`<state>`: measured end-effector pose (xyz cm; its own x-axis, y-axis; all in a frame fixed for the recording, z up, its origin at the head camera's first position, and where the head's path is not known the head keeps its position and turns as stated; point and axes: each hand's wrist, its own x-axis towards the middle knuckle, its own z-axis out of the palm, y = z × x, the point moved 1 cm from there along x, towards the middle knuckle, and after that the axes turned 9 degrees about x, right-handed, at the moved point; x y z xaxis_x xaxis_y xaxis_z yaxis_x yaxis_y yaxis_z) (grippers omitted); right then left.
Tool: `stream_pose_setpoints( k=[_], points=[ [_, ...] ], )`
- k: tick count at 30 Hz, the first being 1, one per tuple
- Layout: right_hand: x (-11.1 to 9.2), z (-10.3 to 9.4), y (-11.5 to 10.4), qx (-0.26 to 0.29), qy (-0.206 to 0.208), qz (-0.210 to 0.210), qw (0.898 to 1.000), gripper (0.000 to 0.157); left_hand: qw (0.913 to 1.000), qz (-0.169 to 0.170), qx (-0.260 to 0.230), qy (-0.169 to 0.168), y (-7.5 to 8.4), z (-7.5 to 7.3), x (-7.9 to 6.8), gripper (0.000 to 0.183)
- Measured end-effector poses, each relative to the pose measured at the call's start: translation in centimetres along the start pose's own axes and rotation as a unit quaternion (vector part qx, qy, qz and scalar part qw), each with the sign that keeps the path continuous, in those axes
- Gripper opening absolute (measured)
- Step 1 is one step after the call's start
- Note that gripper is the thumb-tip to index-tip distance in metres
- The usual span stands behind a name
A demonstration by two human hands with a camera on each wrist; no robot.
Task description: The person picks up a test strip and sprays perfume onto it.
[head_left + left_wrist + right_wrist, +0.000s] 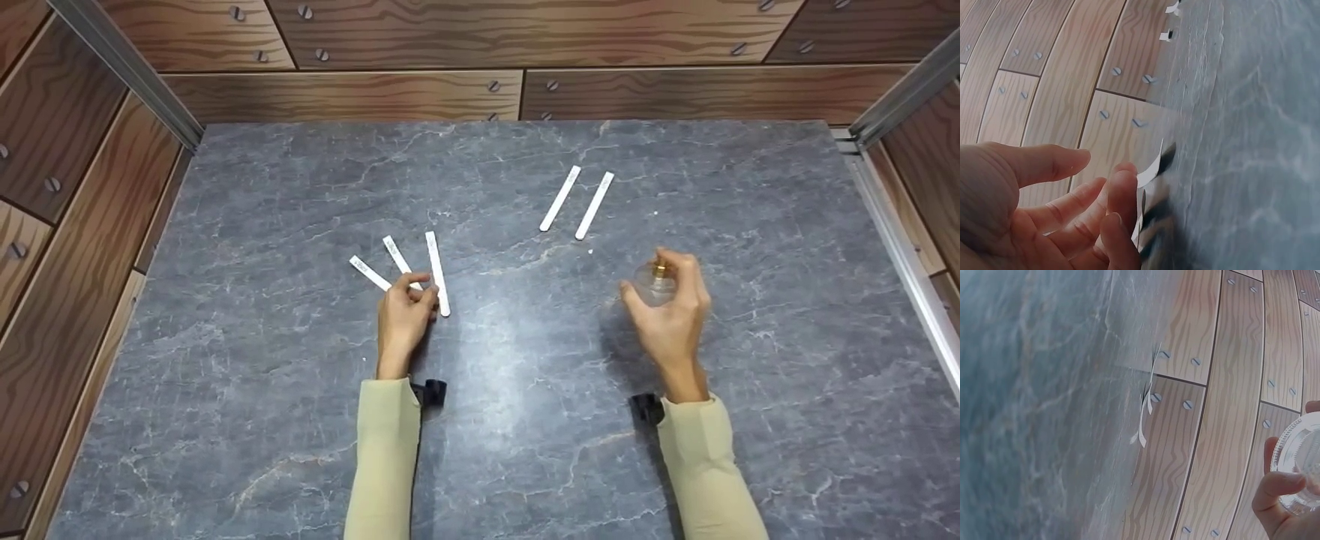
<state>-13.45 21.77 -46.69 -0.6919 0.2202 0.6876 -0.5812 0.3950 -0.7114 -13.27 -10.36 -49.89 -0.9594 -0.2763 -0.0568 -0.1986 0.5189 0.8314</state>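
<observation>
Three white paper tester strips fan out at the left of the table: a left strip (pixel 369 273), a middle strip (pixel 397 253) and a right strip (pixel 438 274). Over their near ends is my left hand (pixel 405 315), fingers loosely bent and thumb apart from them, with fingertips close to the right strip. In the left wrist view a curved strip (pixel 1152 171) shows just beyond the fingertips. My right hand (pixel 673 311) holds a clear glass perfume bottle (pixel 656 289) with a gold neck. Its round ridged glass base (pixel 1302 450) faces the right wrist camera, thumb against it.
Farther back, right of centre, lie two more white strips, a back left strip (pixel 560 198) and a back right strip (pixel 595 206). The grey marbled table (pixel 510 405) is bordered by wood-patterned walls (pixel 390 94) and metal rails (pixel 904 262) at the sides.
</observation>
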Motion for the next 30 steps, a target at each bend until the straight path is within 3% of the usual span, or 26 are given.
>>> stream_pose_setpoints(
  k=[10, 20, 30],
  points=[
    [0.0, 0.1, 0.0, 0.000, -0.001, 0.002, 1.000, 0.049, 0.9996, -0.027, 0.009, -0.006, -0.4, -0.7, 0.0, 0.025],
    [-0.1, 0.1, 0.1, 0.004, 0.000, -0.003, 1.000, 0.049, 0.9974, -0.023, 0.068, -0.005, 0.0, 0.1, -0.1, 0.023],
    [-0.1, 0.1, 0.2, 0.002, -0.003, -0.002, 1.000, 0.048, 0.9937, -0.049, 0.100, -0.014, 0.0, 0.4, -0.1, 0.024]
  ],
)
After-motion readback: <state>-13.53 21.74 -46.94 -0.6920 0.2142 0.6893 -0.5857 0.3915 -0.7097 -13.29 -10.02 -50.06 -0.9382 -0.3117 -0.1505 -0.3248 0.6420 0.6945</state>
